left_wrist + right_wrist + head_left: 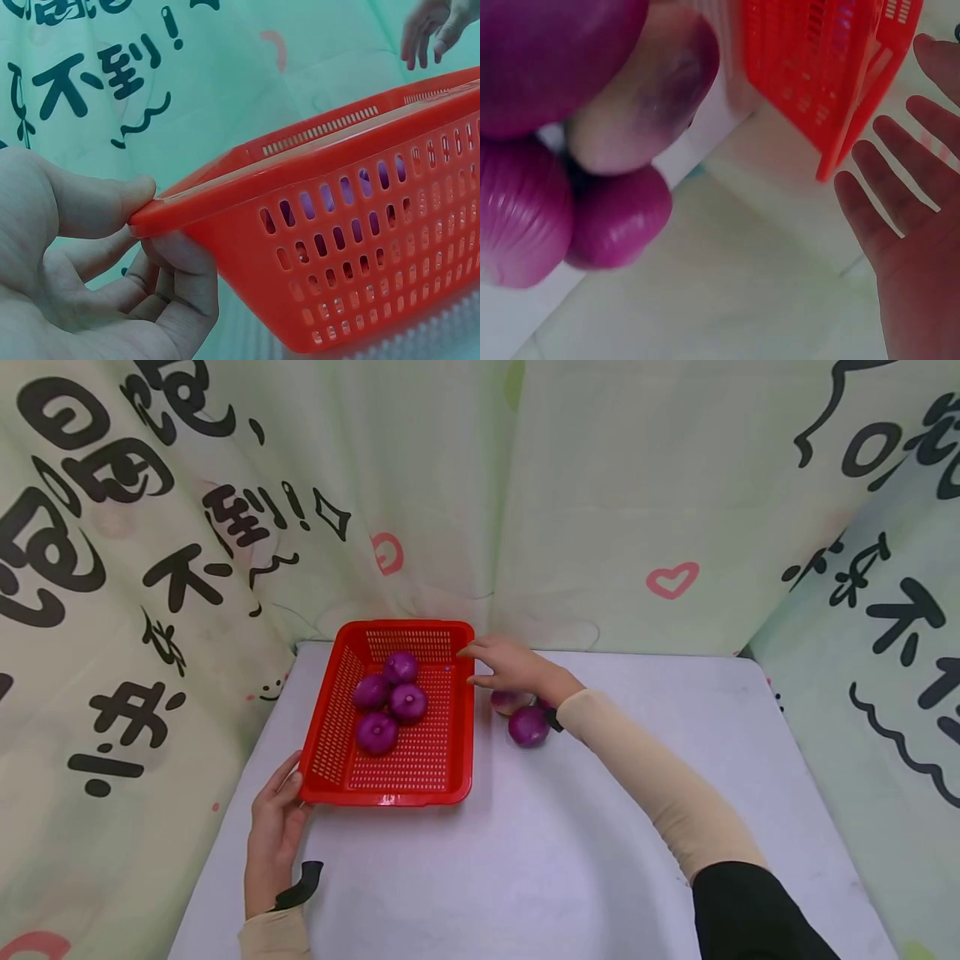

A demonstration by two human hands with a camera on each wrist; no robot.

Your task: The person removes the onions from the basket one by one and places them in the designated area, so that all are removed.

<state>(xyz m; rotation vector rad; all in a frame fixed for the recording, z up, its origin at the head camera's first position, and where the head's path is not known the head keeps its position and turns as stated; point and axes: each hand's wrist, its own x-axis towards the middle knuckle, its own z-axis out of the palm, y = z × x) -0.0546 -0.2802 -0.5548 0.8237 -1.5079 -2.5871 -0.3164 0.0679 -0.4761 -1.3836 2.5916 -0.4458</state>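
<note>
A red plastic basket (pixel 450 752) with slotted walls stands on the table, several purple onions (pixel 377 733) lying inside it. My left hand (pixel 279 827) grips its near left corner; in the left wrist view the thumb presses on top of the rim (pixel 225 184) and the fingers curl beneath. At the basket's right side, my right hand (pixel 517 665) hovers by the far part of the rim. Its fingers (pixel 889 187) are spread and hold nothing in the right wrist view. More onions (pixel 528 727) sit on the table under the right wrist, partly hidden by it.
The white table (pixel 570 860) reaches toward the viewer and to the right of the onions. Pale green curtains (pixel 600 510) with black lettering and pink hearts hang close behind the table and along both sides.
</note>
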